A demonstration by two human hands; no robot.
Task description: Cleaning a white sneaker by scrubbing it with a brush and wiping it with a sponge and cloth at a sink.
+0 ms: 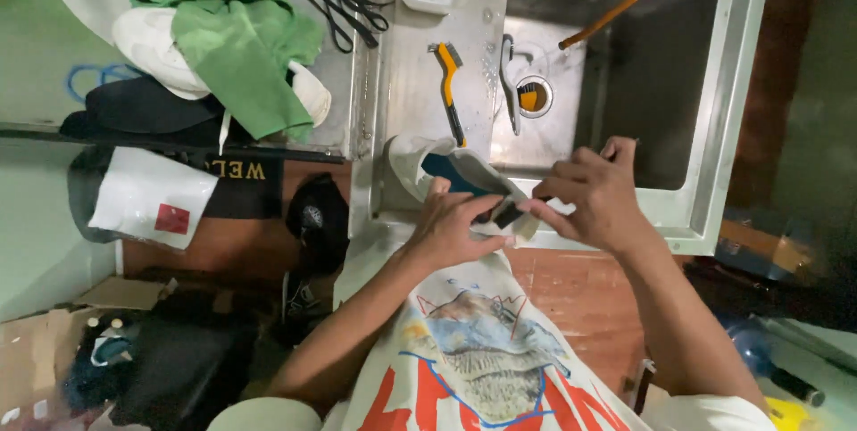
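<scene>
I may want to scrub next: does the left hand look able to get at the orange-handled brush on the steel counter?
Probably yes. The orange-handled brush lies uncovered on the steel counter, just beyond the shoe, with nothing across the way. But the left hand is gripping that shoe together with the right hand.

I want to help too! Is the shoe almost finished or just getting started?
Looks early. Both hands, left hand and right hand, hold the white shoe at the sink edge, working its dark insole. The orange brush lies unused, and no water or suds show.
</scene>
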